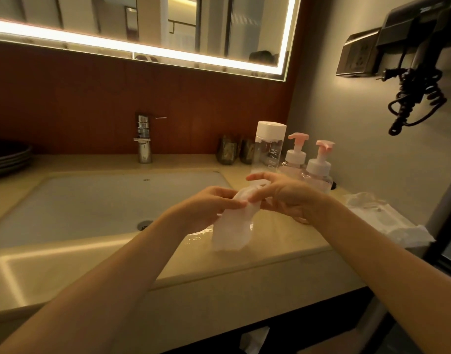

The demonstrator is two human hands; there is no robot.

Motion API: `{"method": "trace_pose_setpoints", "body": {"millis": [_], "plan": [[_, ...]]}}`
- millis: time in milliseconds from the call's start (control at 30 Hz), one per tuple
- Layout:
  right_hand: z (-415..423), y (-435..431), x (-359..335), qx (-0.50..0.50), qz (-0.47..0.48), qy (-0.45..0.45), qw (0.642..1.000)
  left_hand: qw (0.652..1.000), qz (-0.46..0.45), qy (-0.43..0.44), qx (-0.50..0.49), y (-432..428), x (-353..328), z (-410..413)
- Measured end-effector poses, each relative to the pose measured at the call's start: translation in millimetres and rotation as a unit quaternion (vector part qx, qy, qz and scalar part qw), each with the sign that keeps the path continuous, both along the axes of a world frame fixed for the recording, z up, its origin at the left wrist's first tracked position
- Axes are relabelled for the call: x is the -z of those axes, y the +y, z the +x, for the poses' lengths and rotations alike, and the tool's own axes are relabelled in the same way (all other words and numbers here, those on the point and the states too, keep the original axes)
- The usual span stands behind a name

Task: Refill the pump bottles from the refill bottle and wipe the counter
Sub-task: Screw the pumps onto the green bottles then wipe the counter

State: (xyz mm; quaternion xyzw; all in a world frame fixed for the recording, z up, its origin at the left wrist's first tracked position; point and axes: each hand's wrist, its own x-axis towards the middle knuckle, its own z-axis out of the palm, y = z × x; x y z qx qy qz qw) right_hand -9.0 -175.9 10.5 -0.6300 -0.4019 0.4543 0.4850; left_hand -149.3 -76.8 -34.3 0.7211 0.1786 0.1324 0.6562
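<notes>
Both hands hold a white wipe (232, 229) above the beige counter (275, 244), right of the sink. My left hand (209, 208) pinches its upper left edge and my right hand (283, 198) pinches its top, so the sheet hangs down between them. Under the wipe, a small wet patch (197, 236) glistens on the counter. Behind my right hand stands the clear refill bottle (268, 149) with a white cap. Two pump bottles with pink heads, one (296, 157) behind the other (319, 169), stand to its right against the wall.
A white sink basin (91, 205) with a chrome tap (144, 141) lies left. Two dark cups (234, 150) stand at the back wall, stacked dark plates (7, 157) at far left. A wipes packet (377, 215) lies at the counter's right end. A hair dryer (413, 54) hangs on the wall.
</notes>
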Motion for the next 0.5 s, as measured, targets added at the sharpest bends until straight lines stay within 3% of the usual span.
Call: {"method": "trace_pose_setpoints", "body": {"millis": [100, 233, 333, 500], "plan": [[2, 3, 1, 0.050, -0.001, 0.006, 0.999, 0.996, -0.072, -0.029, -0.039, 5, -1, 3], [5, 2, 10, 0.063, -0.010, 0.020, 0.998, 0.983, -0.177, -0.051, 0.022, 12, 8, -3], [6, 1, 12, 0.051, -0.025, -0.035, 0.998, 0.974, -0.217, -0.062, 0.009, 16, 14, -6], [-5, 1, 2, -0.011, 0.041, -0.188, 0.981, 0.973, -0.224, 0.036, 0.048, 14, 9, -15]]}}
